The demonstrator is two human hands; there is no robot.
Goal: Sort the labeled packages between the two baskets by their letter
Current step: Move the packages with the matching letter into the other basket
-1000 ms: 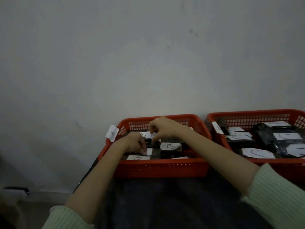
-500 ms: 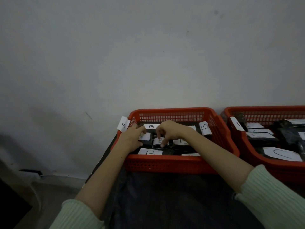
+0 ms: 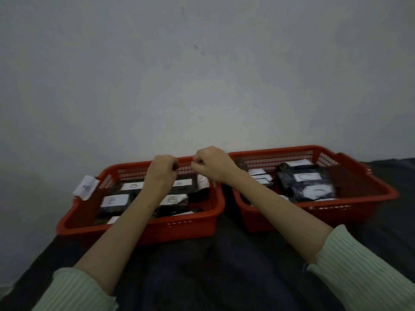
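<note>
Dark cloth (image 3: 213, 265) under a bare grey wall (image 3: 202, 75) is carrying everything, low in frame. Packages (image 3: 114, 202) with white letter slips are lying in two red baskets: left basket (image 3: 139, 230) lower centre-left, showing B-like marks, right basket (image 3: 350, 207) lower right, showing curved C-like marks. Sorting is looking nearly or fully done; no package is lying loose outside. Left hand (image 3: 160, 171) and right hand (image 3: 213, 163) are hovering over the left basket's far rim, fingers curled closed; whether either is pinching anything, cannot tell. Loose tag (image 3: 86, 187) is hanging off the left basket's corner.
</note>
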